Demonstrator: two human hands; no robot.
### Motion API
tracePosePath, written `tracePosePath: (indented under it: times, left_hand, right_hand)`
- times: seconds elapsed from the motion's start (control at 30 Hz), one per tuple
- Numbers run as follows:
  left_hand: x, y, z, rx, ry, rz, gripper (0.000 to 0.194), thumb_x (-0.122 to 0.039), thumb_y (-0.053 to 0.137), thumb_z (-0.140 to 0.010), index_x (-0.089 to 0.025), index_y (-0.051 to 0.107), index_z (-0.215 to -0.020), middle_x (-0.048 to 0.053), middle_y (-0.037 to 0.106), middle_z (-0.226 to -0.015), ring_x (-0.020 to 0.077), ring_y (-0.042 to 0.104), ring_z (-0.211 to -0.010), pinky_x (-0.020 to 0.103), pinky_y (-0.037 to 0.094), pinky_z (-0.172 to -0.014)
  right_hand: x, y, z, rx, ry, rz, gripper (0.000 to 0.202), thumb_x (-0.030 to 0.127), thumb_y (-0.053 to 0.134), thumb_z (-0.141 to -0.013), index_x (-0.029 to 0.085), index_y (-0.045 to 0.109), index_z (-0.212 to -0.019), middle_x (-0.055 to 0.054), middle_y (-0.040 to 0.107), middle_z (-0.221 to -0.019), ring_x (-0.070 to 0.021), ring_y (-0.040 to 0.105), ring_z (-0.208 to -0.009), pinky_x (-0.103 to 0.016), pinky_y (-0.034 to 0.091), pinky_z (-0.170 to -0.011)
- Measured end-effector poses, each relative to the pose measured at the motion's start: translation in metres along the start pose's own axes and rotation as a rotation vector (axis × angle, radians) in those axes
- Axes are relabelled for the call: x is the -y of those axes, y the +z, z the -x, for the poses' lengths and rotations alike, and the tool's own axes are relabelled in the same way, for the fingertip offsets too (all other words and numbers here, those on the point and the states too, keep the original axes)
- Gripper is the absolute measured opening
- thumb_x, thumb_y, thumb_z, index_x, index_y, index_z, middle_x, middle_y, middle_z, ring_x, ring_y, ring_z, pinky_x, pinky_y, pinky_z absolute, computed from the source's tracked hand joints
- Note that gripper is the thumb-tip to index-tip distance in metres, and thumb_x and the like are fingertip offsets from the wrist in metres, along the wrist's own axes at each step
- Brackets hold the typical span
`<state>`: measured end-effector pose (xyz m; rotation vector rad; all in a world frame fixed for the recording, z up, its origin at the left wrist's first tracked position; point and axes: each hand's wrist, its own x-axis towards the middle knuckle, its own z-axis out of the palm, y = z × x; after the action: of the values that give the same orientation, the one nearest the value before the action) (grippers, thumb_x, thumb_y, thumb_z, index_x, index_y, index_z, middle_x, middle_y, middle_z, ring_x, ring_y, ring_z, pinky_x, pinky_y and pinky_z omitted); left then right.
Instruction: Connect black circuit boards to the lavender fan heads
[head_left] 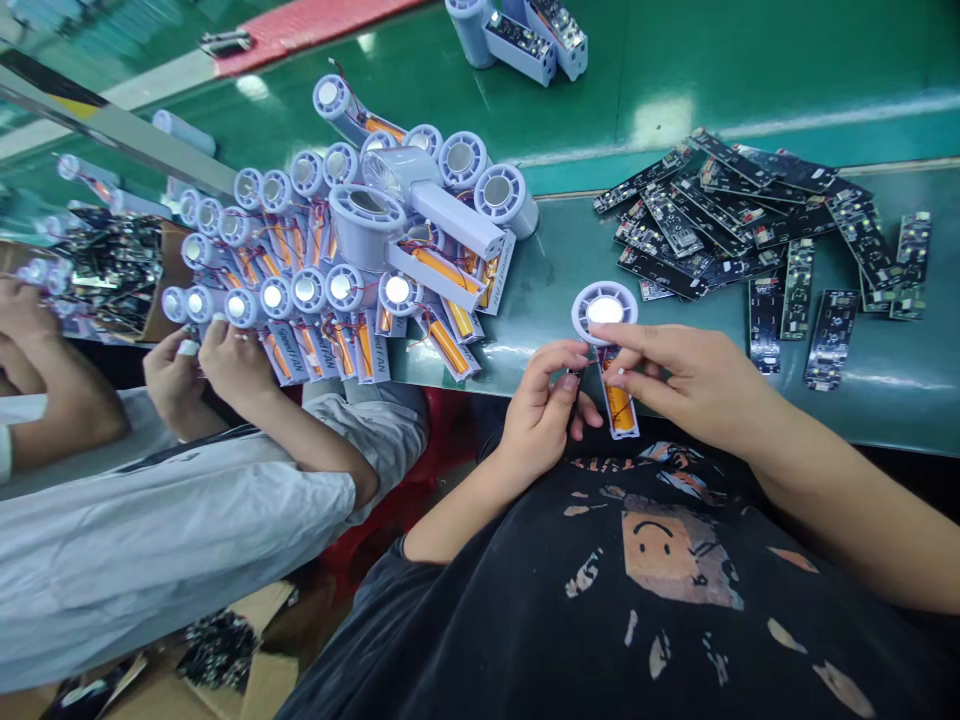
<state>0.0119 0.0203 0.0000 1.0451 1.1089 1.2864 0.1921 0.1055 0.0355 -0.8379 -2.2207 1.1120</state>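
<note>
Lilac fan bodies [367, 215] massed at ten o'clock; left hand [546, 408] at eight, curled closed on a dark strip [576, 388]; one fan unit [601, 308] central; right hand [675, 375] at three, half-curled beside thin wires [597, 360], grip unclear; circuit boards [739, 215] heaped toward one

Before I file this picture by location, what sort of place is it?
Probably a small-electronics assembly line: a pile of circuit boards and many part-built fans cover the green bench, with a co-worker alongside.

Left hand [541, 410] curls, thumb near bent fingers; right hand [686, 375] reaches inward, index extended; both forearms [840, 480] angle inward.
</note>
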Motion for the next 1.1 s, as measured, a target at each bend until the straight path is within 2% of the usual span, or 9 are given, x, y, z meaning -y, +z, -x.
tracePosePath:
  times: [0.07, 0.17, 0.23, 0.33, 0.4, 0.5, 0.57, 0.77, 1.1]
  left_hand:
    - [-0.004, 0.000, 0.001, -0.001, 0.001, -0.105, 0.016, -0.039, 0.053, -0.102, -0.025, 0.058, -0.106, 0.005, 0.050, -0.133, 0.0020, 0.065, -0.059, 0.013, 0.047, -0.040]
    - [-0.011, 0.000, 0.000, 0.018, 0.008, -0.272, 0.021, -0.041, 0.061, -0.097, -0.021, 0.061, -0.100, 0.009, 0.051, -0.135, 0.0027, 0.063, -0.061, 0.014, 0.048, -0.042]
    - [-0.015, -0.001, -0.002, 0.022, 0.032, -0.358, 0.022, -0.040, 0.064, -0.095, -0.018, 0.062, -0.094, 0.010, 0.052, -0.134, 0.0029, 0.061, -0.062, 0.015, 0.049, -0.044]
    - [-0.015, -0.002, -0.004, 0.008, 0.058, -0.396, 0.025, -0.038, 0.058, -0.098, -0.016, 0.060, -0.088, 0.010, 0.052, -0.134, 0.0019, 0.061, -0.059, 0.018, 0.052, -0.048]
    - [-0.013, -0.003, -0.004, 0.009, 0.059, -0.368, 0.025, -0.039, 0.057, -0.099, -0.016, 0.060, -0.089, 0.010, 0.050, -0.135, 0.0023, 0.063, -0.058, 0.019, 0.052, -0.047]
    - [-0.008, -0.001, -0.003, -0.005, 0.052, -0.256, 0.018, -0.037, 0.061, -0.097, -0.023, 0.057, -0.107, 0.008, 0.052, -0.135, 0.0037, 0.065, -0.059, 0.017, 0.050, -0.044]
    - [-0.006, 0.000, -0.002, -0.026, 0.042, -0.143, 0.027, -0.036, 0.065, -0.096, -0.029, 0.050, -0.118, 0.004, 0.056, -0.130, 0.0034, 0.064, -0.058, 0.016, 0.050, -0.043]
    - [-0.003, 0.001, -0.004, -0.049, -0.108, 0.065, 0.033, -0.046, 0.068, -0.092, -0.025, 0.051, -0.110, 0.005, 0.061, -0.123, 0.0035, 0.062, -0.054, 0.017, 0.052, -0.042]
    - [-0.004, 0.003, -0.006, -0.049, -0.113, 0.039, 0.037, -0.050, 0.070, -0.089, -0.024, 0.053, -0.110, 0.006, 0.059, -0.125, 0.0044, 0.063, -0.058, 0.018, 0.058, -0.046]
  right_hand:
    - [0.002, 0.004, 0.000, 0.001, 0.010, 0.094, 0.032, 0.015, 0.058, -0.091, 0.024, 0.063, -0.121, 0.001, 0.073, -0.083, -0.0174, 0.066, -0.077, -0.030, 0.047, -0.070]
    - [0.002, 0.009, 0.000, 0.028, -0.048, 0.292, 0.010, 0.017, 0.057, -0.092, 0.021, 0.065, -0.094, -0.002, 0.070, -0.078, -0.0201, 0.063, -0.077, -0.032, 0.042, -0.069]
    - [0.002, 0.011, 0.001, 0.032, -0.112, 0.367, 0.016, 0.018, 0.054, -0.095, 0.021, 0.064, -0.084, -0.003, 0.069, -0.076, -0.0206, 0.062, -0.076, -0.034, 0.040, -0.069]
    - [0.002, 0.011, 0.003, -0.025, -0.218, 0.360, 0.023, 0.020, 0.050, -0.100, 0.020, 0.067, -0.083, -0.003, 0.072, -0.082, -0.0200, 0.061, -0.079, -0.034, 0.039, -0.072]
    - [0.002, 0.011, 0.004, -0.090, -0.289, 0.369, 0.024, 0.020, 0.050, -0.101, 0.020, 0.068, -0.084, -0.003, 0.074, -0.086, -0.0193, 0.061, -0.080, -0.034, 0.039, -0.072]
    - [0.001, 0.012, 0.004, -0.177, -0.352, 0.418, 0.022, 0.019, 0.051, -0.100, 0.019, 0.069, -0.087, -0.003, 0.075, -0.087, -0.0187, 0.061, -0.078, -0.034, 0.038, -0.070]
    - [0.000, 0.014, 0.002, -0.207, -0.331, 0.455, 0.022, 0.021, 0.050, -0.101, 0.019, 0.069, -0.089, -0.004, 0.074, -0.084, -0.0188, 0.060, -0.077, -0.034, 0.038, -0.069]
    - [0.000, 0.018, 0.000, -0.233, -0.245, 0.540, 0.028, 0.024, 0.047, -0.102, 0.019, 0.068, -0.085, -0.004, 0.072, -0.080, -0.0187, 0.056, -0.072, -0.036, 0.035, -0.067]
    - [-0.001, 0.023, -0.001, -0.260, -0.189, 0.463, 0.025, 0.021, 0.049, -0.100, 0.020, 0.067, -0.082, -0.006, 0.069, -0.081, -0.0206, 0.060, -0.078, -0.037, 0.042, -0.071]
